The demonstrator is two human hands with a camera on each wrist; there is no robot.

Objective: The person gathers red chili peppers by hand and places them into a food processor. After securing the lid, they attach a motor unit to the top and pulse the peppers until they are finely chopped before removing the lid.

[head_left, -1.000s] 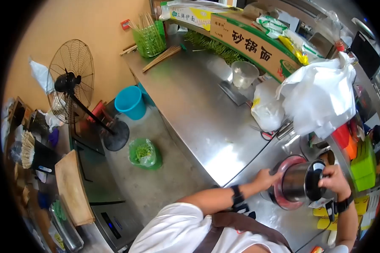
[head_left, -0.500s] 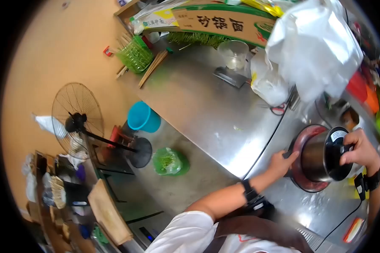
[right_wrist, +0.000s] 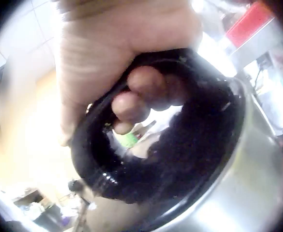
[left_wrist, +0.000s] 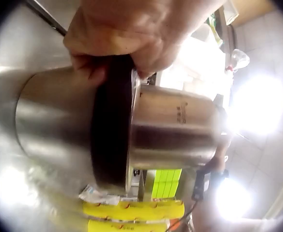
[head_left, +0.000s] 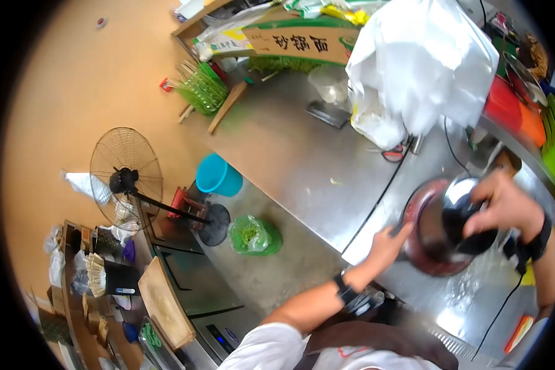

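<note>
A steel inner pot (left_wrist: 173,128) with a black handled end sits at a dark-rimmed outer steel pot (left_wrist: 54,116), which looks reddish inside in the head view. My left hand (head_left: 385,248) is at the outer pot's left side; in the left wrist view its fingers (left_wrist: 127,29) curl on the dark rim (left_wrist: 111,130). My right hand (head_left: 505,206) holds the inner pot's black handle (right_wrist: 95,145), its fingers (right_wrist: 144,82) curled through the loop in the right wrist view. How far one pot sits inside the other is unclear.
A white plastic bag (head_left: 422,61) and red-handled scissors (head_left: 393,154) lie beyond the pots. On the steel table (head_left: 283,154) are a flat dark object (head_left: 328,113), a clear tub and skewers. A fan (head_left: 126,179), a blue bucket (head_left: 219,176) and a green bin stand left.
The head view has swung, shifting the surroundings. My right hand still holds the black handle and my left hand stays at the outer pot's side.
</note>
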